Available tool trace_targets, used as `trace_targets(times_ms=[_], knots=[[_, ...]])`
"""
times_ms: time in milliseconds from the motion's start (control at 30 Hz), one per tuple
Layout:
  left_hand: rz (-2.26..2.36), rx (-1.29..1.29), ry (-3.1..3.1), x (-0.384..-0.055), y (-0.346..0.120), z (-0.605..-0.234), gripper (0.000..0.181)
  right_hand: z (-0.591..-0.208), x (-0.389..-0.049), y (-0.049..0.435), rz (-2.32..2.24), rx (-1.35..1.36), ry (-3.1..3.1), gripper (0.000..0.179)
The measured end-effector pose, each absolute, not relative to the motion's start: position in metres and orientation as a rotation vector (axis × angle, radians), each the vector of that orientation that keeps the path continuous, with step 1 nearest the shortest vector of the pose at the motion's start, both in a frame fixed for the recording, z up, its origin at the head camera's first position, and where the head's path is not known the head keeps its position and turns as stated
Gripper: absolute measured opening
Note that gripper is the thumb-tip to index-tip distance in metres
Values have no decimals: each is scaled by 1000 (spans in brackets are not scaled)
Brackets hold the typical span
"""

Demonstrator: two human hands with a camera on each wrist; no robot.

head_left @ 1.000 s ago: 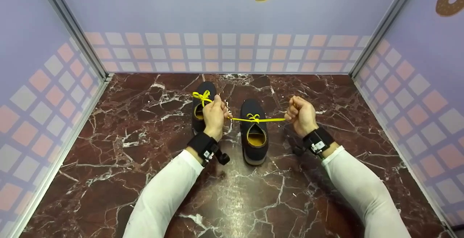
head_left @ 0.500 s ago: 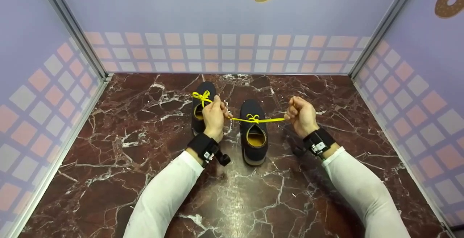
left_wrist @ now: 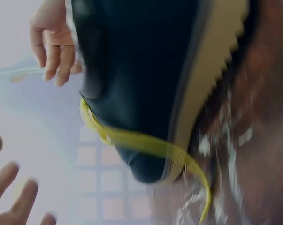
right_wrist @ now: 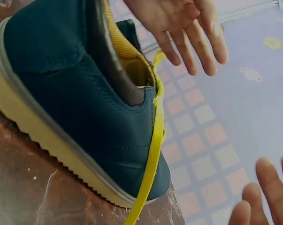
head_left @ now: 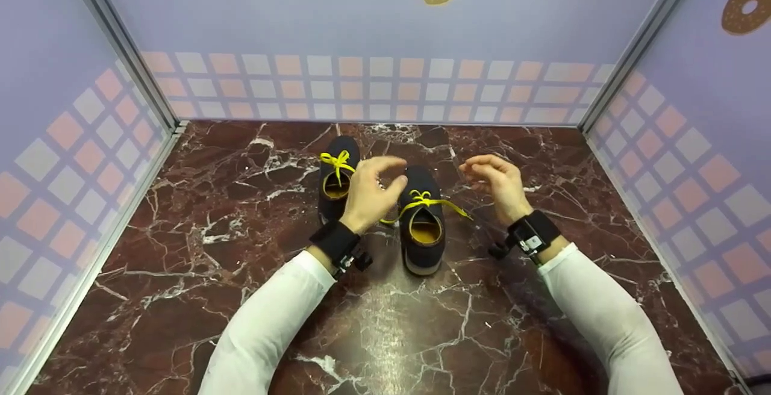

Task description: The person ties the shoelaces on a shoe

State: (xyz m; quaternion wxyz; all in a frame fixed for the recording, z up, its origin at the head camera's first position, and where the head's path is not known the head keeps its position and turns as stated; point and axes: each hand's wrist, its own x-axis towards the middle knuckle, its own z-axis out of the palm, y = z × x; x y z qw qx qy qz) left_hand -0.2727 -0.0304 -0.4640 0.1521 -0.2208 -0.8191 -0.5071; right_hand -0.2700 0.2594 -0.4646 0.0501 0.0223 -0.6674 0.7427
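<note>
A dark shoe (head_left: 424, 259) with a yellow lining stands between my hands, toe pointing to the back wall. Its yellow shoelace (head_left: 449, 203) is crossed over the throat, and the two ends hang loose to either side. My left hand (head_left: 370, 193) is just left of the shoe, thumb and fingers spread apart, holding nothing. To the right, my right hand (head_left: 500, 184) hovers with loosely bent fingers and nothing in them. In the right wrist view one lace end (right_wrist: 153, 154) drapes down the shoe's side. In the left wrist view the other end (left_wrist: 193, 164) hangs over the sole edge.
A second dark shoe (head_left: 333, 207) stands to the left, its yellow lace (head_left: 336, 159) tied in a bow; my left hand partly covers it. Both shoes rest on a dark red marbled surface (head_left: 241, 298). Lilac panels (head_left: 337, 21) enclose the back and sides.
Both hands have let go of the lace ends, which were stretched taut sideways and now droop beside the shoe. The fingers have spread, and both hands have shifted slightly inward.
</note>
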Motion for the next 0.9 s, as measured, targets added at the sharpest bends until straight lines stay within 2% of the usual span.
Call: trace_targets(times_ms=[133,300,433,700,833,900], knots=[[-1293,-744,-2587,-274,-34,-463,28,-469,-268,258,2206,164,-2223,16],[-1162,-766,-2794,-277,-35,-472,29,-479,-268,255,1966,368,-2542,28],[-1166,-801,-2798,-286,-32,-486,27,-486,-270,252,1802,465,-2702,30],[-1228,-912,-2752,-297,-29,-501,12,-494,-272,248,1711,435,-2779,24],[-1273,-959,-2781,-310,-32,-516,13,-498,-273,248,1706,450,-2798,23],[-1272,-971,-2816,-308,-34,-512,15,-499,-272,248,1709,465,-2807,23]])
